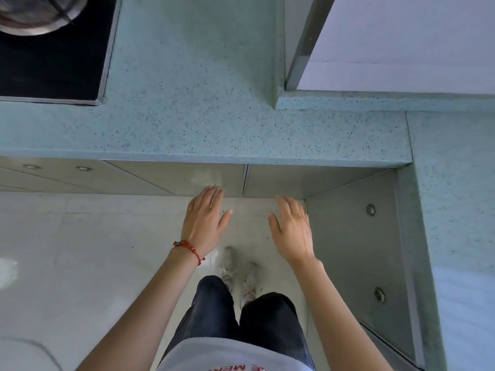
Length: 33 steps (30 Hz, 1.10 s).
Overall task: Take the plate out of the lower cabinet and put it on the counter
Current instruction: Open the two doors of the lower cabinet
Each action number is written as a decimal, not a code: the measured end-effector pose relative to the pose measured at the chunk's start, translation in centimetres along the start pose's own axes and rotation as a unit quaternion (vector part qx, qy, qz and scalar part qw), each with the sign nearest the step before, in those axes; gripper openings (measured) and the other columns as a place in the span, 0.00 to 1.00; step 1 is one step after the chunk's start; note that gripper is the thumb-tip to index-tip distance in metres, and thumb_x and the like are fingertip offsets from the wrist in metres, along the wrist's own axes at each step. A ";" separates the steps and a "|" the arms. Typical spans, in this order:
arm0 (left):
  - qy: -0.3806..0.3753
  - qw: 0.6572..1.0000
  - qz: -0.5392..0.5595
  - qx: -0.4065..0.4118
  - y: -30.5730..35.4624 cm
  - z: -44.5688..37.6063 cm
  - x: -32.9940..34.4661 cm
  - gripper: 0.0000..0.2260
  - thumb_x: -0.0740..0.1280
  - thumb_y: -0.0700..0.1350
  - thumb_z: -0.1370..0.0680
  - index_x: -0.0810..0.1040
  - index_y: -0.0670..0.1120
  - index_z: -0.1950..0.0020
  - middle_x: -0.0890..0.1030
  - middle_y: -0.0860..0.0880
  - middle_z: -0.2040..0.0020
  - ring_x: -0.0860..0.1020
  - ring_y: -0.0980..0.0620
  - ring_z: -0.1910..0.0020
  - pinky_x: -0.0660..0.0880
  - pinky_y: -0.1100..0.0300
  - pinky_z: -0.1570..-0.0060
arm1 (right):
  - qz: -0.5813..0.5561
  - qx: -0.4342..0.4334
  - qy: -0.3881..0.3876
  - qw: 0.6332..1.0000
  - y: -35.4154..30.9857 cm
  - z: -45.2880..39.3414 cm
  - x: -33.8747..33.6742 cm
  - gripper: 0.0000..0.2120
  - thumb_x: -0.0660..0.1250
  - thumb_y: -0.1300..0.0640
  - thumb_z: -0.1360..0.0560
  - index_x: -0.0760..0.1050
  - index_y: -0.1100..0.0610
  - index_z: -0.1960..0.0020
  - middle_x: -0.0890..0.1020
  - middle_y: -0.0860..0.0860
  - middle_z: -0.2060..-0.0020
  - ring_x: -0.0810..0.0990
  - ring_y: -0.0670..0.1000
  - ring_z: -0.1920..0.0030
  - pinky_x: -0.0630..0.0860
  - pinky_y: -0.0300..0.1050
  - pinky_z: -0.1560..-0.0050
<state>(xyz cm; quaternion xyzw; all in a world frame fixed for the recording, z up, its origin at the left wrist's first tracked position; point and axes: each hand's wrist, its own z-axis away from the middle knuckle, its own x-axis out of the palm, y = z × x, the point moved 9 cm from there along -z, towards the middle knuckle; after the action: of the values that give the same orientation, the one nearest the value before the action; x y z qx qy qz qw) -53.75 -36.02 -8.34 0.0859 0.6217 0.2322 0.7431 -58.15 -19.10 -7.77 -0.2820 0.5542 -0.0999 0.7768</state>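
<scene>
I look straight down at a pale green speckled counter (203,124) with grey lower cabinet doors (184,175) shut beneath its front edge. My left hand (205,218), with a red bead bracelet on the wrist, reaches forward with fingers apart, fingertips close to the left door near the seam between the two doors. My right hand (292,231) is held out beside it, empty, fingers spread, in front of the right door (294,180). No plate is in sight; the cabinet's inside is hidden.
A black stove top (53,57) with a metal pot (34,14) sits at the counter's far left. The counter turns a corner on the right, with more grey cabinet doors (356,250) below. A white wall panel (401,44) stands behind. My feet stand on a pale tiled floor (93,250).
</scene>
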 end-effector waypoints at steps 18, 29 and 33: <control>0.048 0.644 0.701 -0.304 -2.9 -6.5 4.0 0.06 0.63 0.39 0.24 0.74 0.44 0.47 0.79 0.46 0.48 0.77 0.46 0.43 0.74 0.58 0.48 | -0.722 0.258 0.056 0.640 1.6 -8.2 4.9 0.09 0.57 0.69 0.25 0.73 0.60 0.51 0.80 0.57 0.52 0.82 0.54 0.49 0.77 0.47 0.45; 0.024 0.562 0.783 -0.265 -2.1 -7.4 4.3 0.11 0.61 0.34 0.24 0.78 0.49 0.57 0.84 0.55 0.57 0.79 0.52 0.44 0.75 0.59 0.50 | -0.763 0.238 0.028 0.600 0.6 -8.6 5.0 0.11 0.57 0.72 0.26 0.75 0.60 0.54 0.84 0.54 0.57 0.83 0.52 0.51 0.78 0.44 0.48; 0.026 0.567 0.779 -0.267 -2.1 -6.2 4.6 0.11 0.61 0.34 0.24 0.78 0.49 0.57 0.82 0.50 0.51 0.79 0.51 0.45 0.76 0.60 0.51 | -0.768 0.227 0.028 0.599 0.6 -7.7 5.1 0.10 0.58 0.72 0.26 0.75 0.61 0.54 0.85 0.55 0.59 0.83 0.54 0.51 0.79 0.41 0.52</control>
<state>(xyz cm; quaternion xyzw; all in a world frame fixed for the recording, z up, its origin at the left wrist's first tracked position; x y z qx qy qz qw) -58.64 -36.77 -14.63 0.3283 0.2429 0.8789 0.2466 -63.44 -23.47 -13.95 -0.4150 0.1143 -0.7897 0.4371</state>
